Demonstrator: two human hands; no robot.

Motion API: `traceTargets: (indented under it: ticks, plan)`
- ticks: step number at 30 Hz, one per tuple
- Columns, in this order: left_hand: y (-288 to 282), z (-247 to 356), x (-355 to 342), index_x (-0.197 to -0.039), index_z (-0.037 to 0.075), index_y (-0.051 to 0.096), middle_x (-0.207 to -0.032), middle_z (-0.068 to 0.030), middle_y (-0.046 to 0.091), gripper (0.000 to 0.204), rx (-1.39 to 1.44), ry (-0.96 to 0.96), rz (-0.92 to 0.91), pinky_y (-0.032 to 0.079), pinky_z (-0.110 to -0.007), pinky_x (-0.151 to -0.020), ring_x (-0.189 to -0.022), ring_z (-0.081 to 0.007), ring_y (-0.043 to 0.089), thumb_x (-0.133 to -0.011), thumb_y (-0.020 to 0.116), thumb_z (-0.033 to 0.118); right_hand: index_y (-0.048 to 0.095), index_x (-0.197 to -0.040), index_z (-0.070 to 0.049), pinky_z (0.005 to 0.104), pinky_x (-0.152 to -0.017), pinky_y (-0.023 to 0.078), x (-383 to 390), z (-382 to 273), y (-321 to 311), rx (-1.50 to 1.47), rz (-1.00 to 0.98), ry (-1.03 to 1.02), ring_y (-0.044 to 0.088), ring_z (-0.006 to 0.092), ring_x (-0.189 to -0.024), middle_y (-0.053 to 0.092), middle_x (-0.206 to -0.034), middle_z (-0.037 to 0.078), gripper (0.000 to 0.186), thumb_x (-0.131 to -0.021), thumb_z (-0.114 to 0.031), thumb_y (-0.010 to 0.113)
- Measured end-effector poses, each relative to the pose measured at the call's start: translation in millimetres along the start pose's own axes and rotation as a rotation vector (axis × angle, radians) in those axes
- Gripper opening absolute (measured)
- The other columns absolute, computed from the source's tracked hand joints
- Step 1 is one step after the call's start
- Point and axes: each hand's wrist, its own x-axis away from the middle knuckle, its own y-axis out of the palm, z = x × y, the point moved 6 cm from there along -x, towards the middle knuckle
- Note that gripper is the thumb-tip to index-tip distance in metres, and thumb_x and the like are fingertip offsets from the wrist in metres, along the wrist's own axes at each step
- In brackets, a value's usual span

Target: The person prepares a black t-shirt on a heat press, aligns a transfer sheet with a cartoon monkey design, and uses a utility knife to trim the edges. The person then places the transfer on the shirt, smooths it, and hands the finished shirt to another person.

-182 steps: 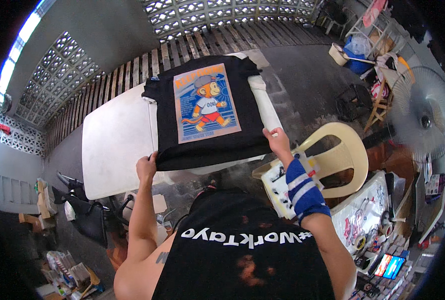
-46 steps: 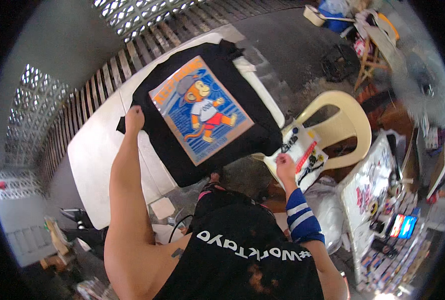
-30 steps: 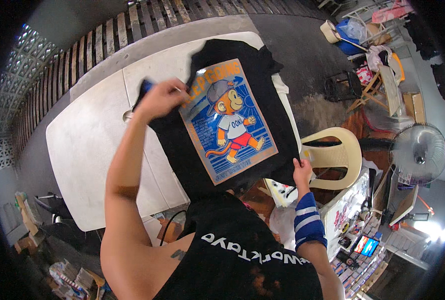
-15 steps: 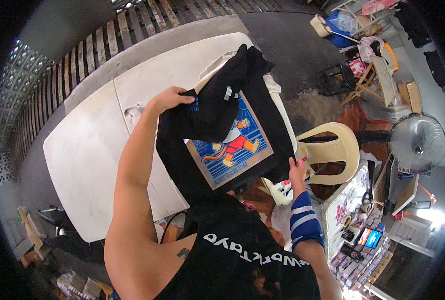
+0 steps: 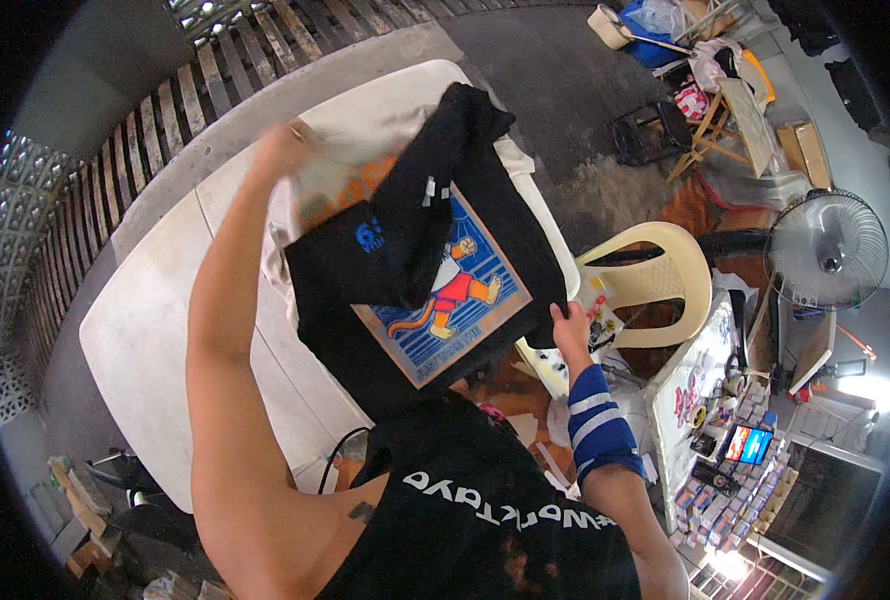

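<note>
A black T-shirt lies over the near right part of the white table, one layer folded over. Its large print shows a cartoon figure in red shorts on blue stripes, and a small blue print marks the folded layer. My right hand pinches the shirt's edge at the right. My left hand, smeared by motion, is raised beyond the shirt's left side; its fingers cannot be made out. Between it and the black shirt is a blurred pale cloth with an orange print, partly hidden.
Under the cloth stands the white folding table. A cream plastic chair is at its right, with a standing fan beyond. A cluttered side table sits at lower right. Wooden slats run along the far left.
My left hand has left the black shirt's corner and moved up and left. An orange print on pale cloth now shows beside the black shirt. My right hand still pinches the shirt's edge.
</note>
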Motion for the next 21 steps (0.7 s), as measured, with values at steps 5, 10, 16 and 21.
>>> traceTargets:
  ticks: [5,10,16,21]
  plan:
    - [-67,7,63,-0.116,0.007,0.066,-0.12,-0.0148,0.063,0.028,-0.136,0.222,0.725,0.045,-0.051,-0.1,-0.117,-0.036,0.059,-0.089,0.063,0.013,0.066,-0.109,0.001,0.0467,-0.085,0.051,2,7,-1,0.185,0.136,-0.026,0.068,0.0408,-0.098,0.071,-0.102,0.024,0.035,-0.091,-0.029,0.071]
    - [66,33,145,-0.137,0.003,0.055,-0.145,-0.0181,0.051,0.053,-0.208,0.4,0.183,0.031,-0.048,-0.118,-0.138,-0.0367,0.044,-0.096,0.062,0.036,0.065,-0.106,0.002,0.0491,-0.085,0.05,-1,-4,3,0.175,0.096,-0.095,0.067,0.0414,-0.096,0.071,-0.102,0.024,0.038,-0.091,-0.032,0.071]
    - [96,-34,141,-0.144,0.005,0.048,-0.149,-0.0203,0.047,0.059,-0.18,0.285,0.291,0.026,-0.048,-0.122,-0.144,-0.0372,0.037,-0.098,0.059,0.04,0.066,-0.104,0.001,0.0483,-0.085,0.051,-6,-2,-3,0.236,0.083,-0.129,0.067,0.0438,-0.096,0.071,-0.099,0.025,0.038,-0.092,-0.035,0.069]
    - [50,-100,143,-0.137,0.008,0.056,-0.148,-0.019,0.049,0.051,-0.203,-0.148,0.448,0.035,-0.053,-0.112,-0.137,-0.038,0.044,-0.094,0.064,0.034,0.066,-0.109,0.001,0.0486,-0.089,0.049,-1,3,-1,0.223,-0.062,-0.076,0.065,0.0443,-0.101,0.07,-0.105,0.026,0.043,-0.095,-0.039,0.065]
